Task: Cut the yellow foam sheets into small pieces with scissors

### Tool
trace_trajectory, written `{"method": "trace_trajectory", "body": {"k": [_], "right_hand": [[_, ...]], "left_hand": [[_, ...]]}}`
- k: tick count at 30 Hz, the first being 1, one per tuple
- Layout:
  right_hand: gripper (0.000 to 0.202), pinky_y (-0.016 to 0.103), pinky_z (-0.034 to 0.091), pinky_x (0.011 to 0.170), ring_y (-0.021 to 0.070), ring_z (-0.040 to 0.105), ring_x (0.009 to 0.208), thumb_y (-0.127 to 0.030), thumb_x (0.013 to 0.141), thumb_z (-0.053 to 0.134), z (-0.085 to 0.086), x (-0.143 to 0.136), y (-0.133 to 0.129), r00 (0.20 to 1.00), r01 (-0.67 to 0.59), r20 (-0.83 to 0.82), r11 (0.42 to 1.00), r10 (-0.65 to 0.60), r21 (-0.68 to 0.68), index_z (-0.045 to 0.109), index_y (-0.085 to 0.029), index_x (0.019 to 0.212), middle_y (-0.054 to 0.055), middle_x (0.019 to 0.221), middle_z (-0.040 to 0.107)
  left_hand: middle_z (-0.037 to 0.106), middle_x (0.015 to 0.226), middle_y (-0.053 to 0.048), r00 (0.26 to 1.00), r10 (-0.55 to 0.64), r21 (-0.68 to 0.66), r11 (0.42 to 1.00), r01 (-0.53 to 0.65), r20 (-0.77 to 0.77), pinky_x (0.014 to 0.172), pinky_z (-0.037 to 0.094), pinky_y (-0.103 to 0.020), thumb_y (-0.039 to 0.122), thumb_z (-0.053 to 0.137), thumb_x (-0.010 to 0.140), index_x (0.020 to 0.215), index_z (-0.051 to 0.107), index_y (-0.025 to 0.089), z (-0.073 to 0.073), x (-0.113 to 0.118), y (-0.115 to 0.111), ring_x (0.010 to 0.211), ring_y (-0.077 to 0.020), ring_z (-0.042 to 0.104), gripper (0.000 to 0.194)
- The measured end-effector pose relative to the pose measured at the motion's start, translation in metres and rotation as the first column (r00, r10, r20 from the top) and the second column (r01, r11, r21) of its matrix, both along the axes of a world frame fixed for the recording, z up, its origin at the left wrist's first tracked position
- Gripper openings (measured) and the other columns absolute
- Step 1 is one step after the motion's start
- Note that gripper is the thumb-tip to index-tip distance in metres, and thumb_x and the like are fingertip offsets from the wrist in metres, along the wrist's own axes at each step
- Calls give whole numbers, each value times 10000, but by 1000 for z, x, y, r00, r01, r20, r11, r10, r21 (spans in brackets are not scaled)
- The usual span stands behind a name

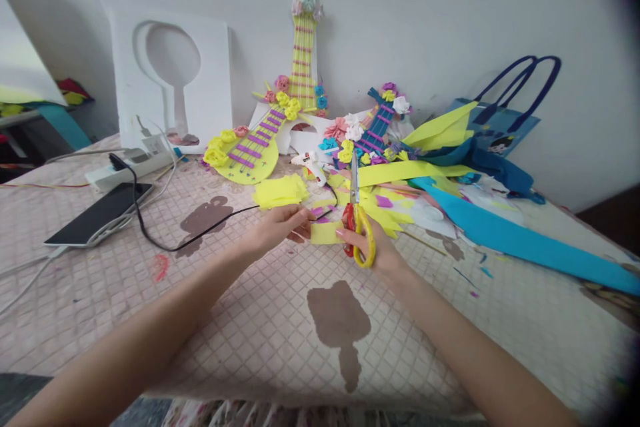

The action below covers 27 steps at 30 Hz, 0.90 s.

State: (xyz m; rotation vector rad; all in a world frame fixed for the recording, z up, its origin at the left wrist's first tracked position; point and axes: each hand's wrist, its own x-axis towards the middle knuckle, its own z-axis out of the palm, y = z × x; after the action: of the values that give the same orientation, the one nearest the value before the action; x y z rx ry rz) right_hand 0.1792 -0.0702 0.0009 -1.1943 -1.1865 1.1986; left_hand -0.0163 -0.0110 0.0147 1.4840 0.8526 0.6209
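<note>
Cropped forearms lead to fingers hiding parts of a yellow strip.

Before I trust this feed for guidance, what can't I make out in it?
All in the head view:
- Yellow piece: left end hidden by the left hand; right end partly covered by the right hand.
- Scissors: part of the handles hidden by the right hand's fingers.
- Blue strip: far end cut off by the right edge.
- Bag: printed details too small and blurred.

Soft light, dark blurred right corners
</note>
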Motion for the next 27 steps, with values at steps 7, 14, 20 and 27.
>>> {"method": "trace_trajectory", "body": {"k": [7,14,20,27], "right_hand": [[276,193,338,402,61,406,457,-283,654,674,1,-3,-2,999,-31,10,999,31,-17,447,-207,791,-67,629,437],[269,200,350,406,75,440,459,-288,657,668,-7,2,2,1000,-4,22,1000,4,-12,452,-206,795,-65,604,465],[273,202,357,409,73,453,456,-288,649,671,-11,5,5,1000,4,-6,1000,-4,-9,460,-207,802,-69,611,466],[272,206,343,412,67,430,441,-285,651,682,-8,4,4,998,-65,-22,997,64,-45,480,-204,814,-65,616,472]], "left_hand": [[556,580,12,1000,8,14,1000,-8,29,490,407,-197,375,686,671,739,578,123,-6,12,-11,505,-69,500,283],[542,544,18,999,30,-18,999,-30,20,468,375,-195,352,669,694,722,570,121,-7,9,-9,479,-70,491,253],[531,570,24,999,24,-20,1000,-23,40,517,412,-207,367,660,702,737,563,120,-7,7,-9,515,-71,502,268],[573,639,7,992,-121,-27,992,122,33,475,388,-184,412,652,706,772,589,133,-11,12,-10,524,-63,500,293]]}}
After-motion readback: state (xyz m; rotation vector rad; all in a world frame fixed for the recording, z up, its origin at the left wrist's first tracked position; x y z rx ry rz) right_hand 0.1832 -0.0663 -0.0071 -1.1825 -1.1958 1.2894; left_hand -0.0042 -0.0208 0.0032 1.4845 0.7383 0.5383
